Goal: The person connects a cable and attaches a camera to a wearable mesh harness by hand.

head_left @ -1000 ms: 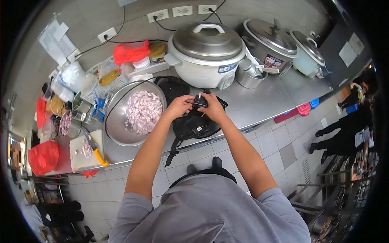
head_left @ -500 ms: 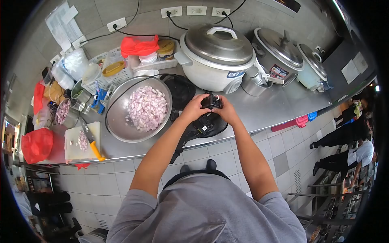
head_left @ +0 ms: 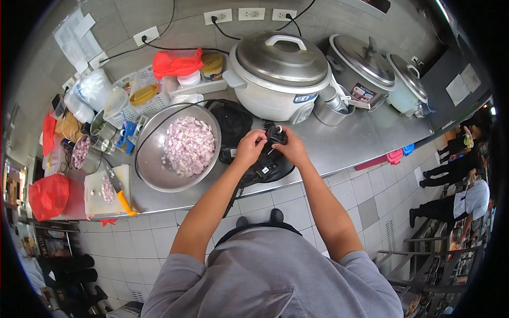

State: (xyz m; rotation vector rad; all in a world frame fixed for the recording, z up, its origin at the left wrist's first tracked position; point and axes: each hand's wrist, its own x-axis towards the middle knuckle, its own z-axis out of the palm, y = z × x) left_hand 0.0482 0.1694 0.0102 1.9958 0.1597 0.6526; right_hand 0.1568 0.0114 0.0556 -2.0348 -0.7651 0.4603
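Note:
My right hand (head_left: pixel 291 147) grips a small black device (head_left: pixel 276 134) with a light-coloured part on top; its exact kind is too small to tell. Just left of it is my left hand (head_left: pixel 250 148), thumb and fingers pinched together beside the device. Whatever that pinch holds is hidden. Below both hands lies an opened black bag (head_left: pixel 281 170), with another black piece bearing a small white label (head_left: pixel 265 169) on it. A large steel bowl (head_left: pixel 151 168) of chopped, purplish onions (head_left: pixel 189 146) stands to the left, a black cable running across its rim.
Further left, a yellow-handled knife (head_left: pixel 125 203) lies on a white cutting board (head_left: pixel 94 205). Rice cookers, the nearest large and white (head_left: pixel 265 98), line the wall beside a steel pot (head_left: pixel 331 114). Baskets (head_left: pixel 151 100) and a red bag (head_left: pixel 49 196) sit leftward. People (head_left: pixel 461 206) stand far right.
My left hand has come off the device and drawn slightly left and down, fingers pinched. The right hand keeps hold of the device, which has tilted. The view has shifted slightly.

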